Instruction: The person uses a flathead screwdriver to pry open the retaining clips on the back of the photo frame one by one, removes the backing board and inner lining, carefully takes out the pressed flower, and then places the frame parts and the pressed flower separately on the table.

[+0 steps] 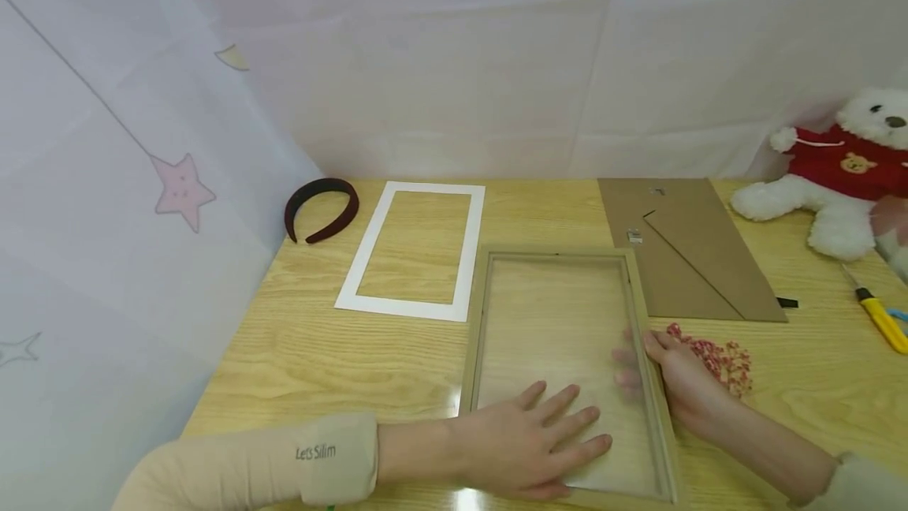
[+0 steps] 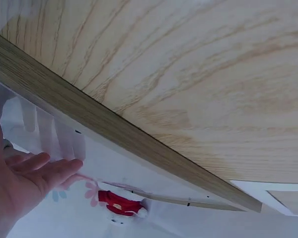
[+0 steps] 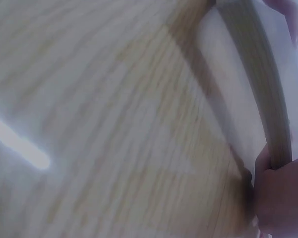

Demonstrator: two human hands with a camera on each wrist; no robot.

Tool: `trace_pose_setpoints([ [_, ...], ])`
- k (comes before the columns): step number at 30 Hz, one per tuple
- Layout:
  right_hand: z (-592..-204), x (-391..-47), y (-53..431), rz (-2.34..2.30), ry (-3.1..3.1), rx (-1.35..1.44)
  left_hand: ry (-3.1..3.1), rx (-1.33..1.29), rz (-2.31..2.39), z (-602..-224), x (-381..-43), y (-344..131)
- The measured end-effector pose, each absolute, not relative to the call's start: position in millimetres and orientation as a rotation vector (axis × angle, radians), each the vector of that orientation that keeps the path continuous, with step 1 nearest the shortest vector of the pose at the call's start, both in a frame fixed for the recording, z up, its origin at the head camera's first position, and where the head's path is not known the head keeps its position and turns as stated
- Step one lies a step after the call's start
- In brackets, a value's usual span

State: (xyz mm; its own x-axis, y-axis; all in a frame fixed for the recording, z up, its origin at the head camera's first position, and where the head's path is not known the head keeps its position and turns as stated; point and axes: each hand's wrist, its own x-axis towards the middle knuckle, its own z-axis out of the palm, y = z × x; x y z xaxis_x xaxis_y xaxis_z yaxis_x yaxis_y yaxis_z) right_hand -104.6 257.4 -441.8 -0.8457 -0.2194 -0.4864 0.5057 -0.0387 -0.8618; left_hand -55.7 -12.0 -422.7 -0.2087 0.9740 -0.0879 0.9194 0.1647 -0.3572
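A wooden picture frame [image 1: 556, 252] with a clear pane [image 1: 553, 314] lies before me, its right side lifted off the table. My right hand [image 1: 691, 385] grips the right rail, thumb on top and fingers showing through the pane beneath. In the right wrist view, that hand [image 3: 283, 193] holds the rail [image 3: 256, 69] above its shadow. Spread fingers of my left hand [image 1: 532, 444] lie over the pane's lower part. The left wrist view shows this hand [image 2: 37, 183] beside its reflection; whether it touches the pane I cannot tell.
A white mat border [image 1: 404, 307] and dark headband [image 1: 333, 233] lie at back left. The brown backing board [image 1: 681, 251] is at back right. Pink dried flowers [image 1: 731, 365] sit beside my right hand. A yellow-handled screwdriver [image 1: 883, 324] and teddy bear [image 1: 844, 168] are at far right.
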Motion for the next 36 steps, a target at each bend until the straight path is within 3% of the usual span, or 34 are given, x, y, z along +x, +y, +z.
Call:
trace_pose_setpoints([
  [22,-448.1,-88.9,270.4,-1.880,1.714,0.257,-1.986,-1.913,0.684,-386.2,-16.9,-0.7],
  [36,-450.1,-87.7,270.9,-1.948,1.657,0.254,-2.041,-1.503,0.638,-383.5,-12.4,1.3],
])
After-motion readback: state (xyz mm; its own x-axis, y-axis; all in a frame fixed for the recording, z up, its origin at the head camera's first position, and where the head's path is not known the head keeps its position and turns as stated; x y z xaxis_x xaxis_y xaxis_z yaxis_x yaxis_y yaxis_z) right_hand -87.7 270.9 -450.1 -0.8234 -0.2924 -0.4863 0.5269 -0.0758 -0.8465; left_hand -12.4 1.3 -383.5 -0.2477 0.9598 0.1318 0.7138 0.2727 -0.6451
